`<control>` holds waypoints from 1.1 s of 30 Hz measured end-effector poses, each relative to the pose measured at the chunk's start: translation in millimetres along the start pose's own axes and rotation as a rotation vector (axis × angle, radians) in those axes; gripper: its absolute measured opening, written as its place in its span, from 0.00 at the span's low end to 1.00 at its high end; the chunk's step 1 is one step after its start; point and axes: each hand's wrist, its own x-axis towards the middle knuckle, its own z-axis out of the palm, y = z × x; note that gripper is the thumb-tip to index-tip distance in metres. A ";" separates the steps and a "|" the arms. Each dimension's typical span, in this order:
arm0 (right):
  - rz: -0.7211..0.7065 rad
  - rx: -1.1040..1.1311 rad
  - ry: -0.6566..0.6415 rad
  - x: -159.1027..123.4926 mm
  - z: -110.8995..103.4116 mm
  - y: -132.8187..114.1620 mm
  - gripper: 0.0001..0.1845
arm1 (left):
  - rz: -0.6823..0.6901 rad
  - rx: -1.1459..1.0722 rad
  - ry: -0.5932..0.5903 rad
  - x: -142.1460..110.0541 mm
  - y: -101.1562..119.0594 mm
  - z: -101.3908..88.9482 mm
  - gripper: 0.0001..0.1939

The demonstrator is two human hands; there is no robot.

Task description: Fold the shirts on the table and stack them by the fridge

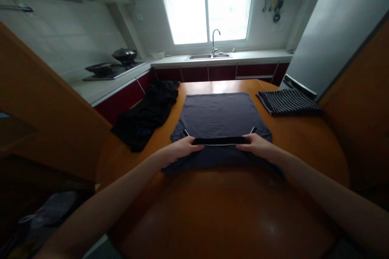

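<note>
A grey-blue shirt (219, 115) lies spread on the wooden table, its body stretching away from me and its near part bunched lower. Its black collar (221, 141), edged in white, is stretched in a straight band between my hands. My left hand (181, 148) grips the collar's left end, fingers closed on the fabric. At the other end, my right hand (260, 146) pinches the collar the same way. Just beyond each hand a black-and-white sleeve trim shows. The shirt's near edge droops toward me on the tabletop.
On the round-ended wooden table (225, 210), a crumpled black garment (148, 113) lies to the left and a folded black-and-white striped garment (290, 102) to the right. Beyond are a stove with pans (124, 55), a sink (199, 56) under the window, and a fridge (340, 28).
</note>
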 end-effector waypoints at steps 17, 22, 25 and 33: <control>-0.377 -0.617 0.386 -64.2 -30.3 22.7 0.20 | 0.244 0.470 0.367 -48.2 -26.4 -40.4 0.27; -0.456 -0.833 0.363 -117.6 -30.4 59.0 0.45 | 0.292 0.369 0.367 -95.9 -64.3 -37.9 0.32; -0.492 -0.849 0.422 -120.4 -26.6 70.3 0.33 | 0.287 0.386 0.371 -107.0 -73.2 -28.0 0.34; -0.432 -0.538 0.607 -89.2 -43.7 61.2 0.13 | 0.227 0.269 0.608 -90.4 -62.9 -34.0 0.26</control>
